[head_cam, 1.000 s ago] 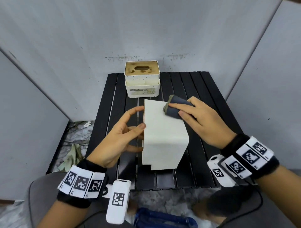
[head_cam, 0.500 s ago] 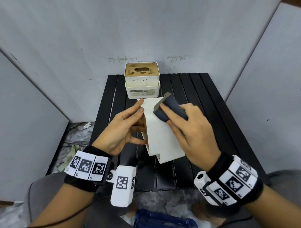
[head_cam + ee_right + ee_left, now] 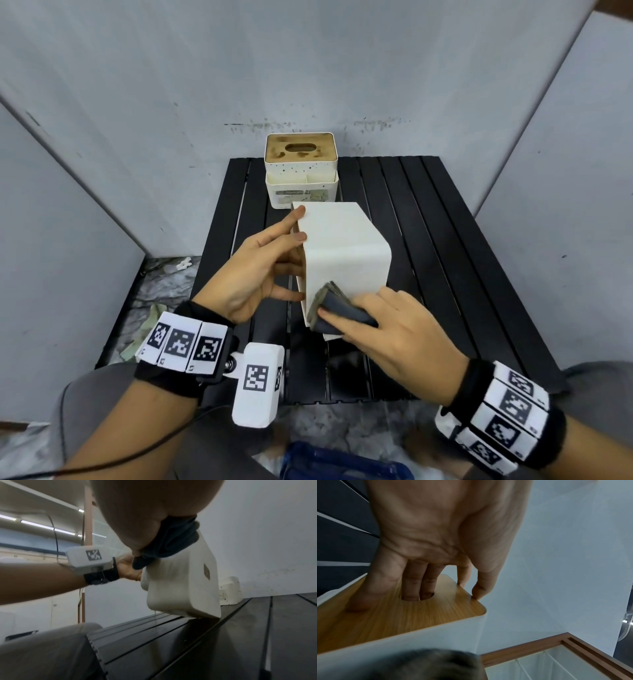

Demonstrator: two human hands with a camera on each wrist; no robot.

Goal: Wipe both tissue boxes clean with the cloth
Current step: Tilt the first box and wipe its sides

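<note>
A white tissue box (image 3: 342, 246) lies tipped on its side on the black slatted table (image 3: 445, 274). My left hand (image 3: 291, 250) grips it from the left. In the left wrist view two fingers (image 3: 418, 585) sit in the hole of its wooden lid (image 3: 419, 616) and the thumb rests on the lid's corner. My right hand (image 3: 383, 325) holds a folded dark grey cloth (image 3: 339, 308) and presses it on the box's near end (image 3: 180, 588). A second tissue box (image 3: 301, 171), stained on its brown top, stands at the table's far edge.
Grey wall panels close in the table at the back and on both sides. Crumpled litter (image 3: 150, 322) lies on the floor to the left. A blue object (image 3: 342, 462) sits below the table's near edge, between my knees.
My right hand has drawn the cloth along the white box from its far end to its near end. The left hand has kept hold and turned the box slightly.
</note>
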